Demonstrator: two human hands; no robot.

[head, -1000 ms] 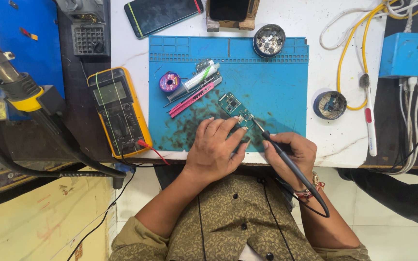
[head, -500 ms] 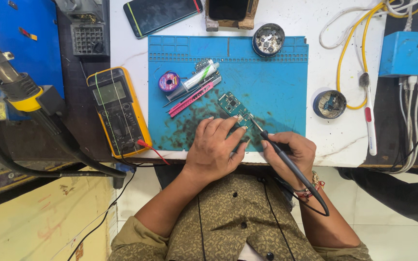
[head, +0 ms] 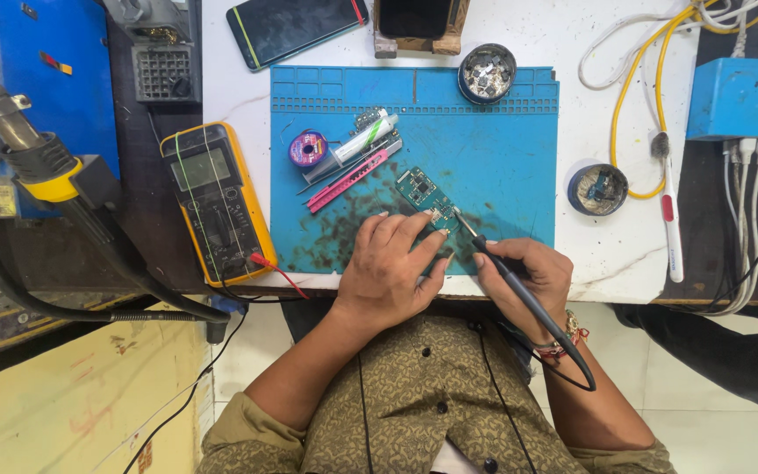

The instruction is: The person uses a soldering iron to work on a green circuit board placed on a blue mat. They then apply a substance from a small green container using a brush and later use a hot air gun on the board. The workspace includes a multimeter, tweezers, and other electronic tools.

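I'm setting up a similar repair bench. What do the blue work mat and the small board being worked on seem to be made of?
The blue mat looks like matte silicone or rubber: moulded compartments along its top edge, no glare, dark scorch-like stains near the hands. The circuit board looks like rigid green laminate with tiny metallic components; the left hand steadies it, and the right hand holds a black iron, likely plastic-handled with a metal tip.

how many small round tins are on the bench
2. One round tin sits at the top edge of the blue mat, and the other round tin on the white table right of the mat. None seems hidden.
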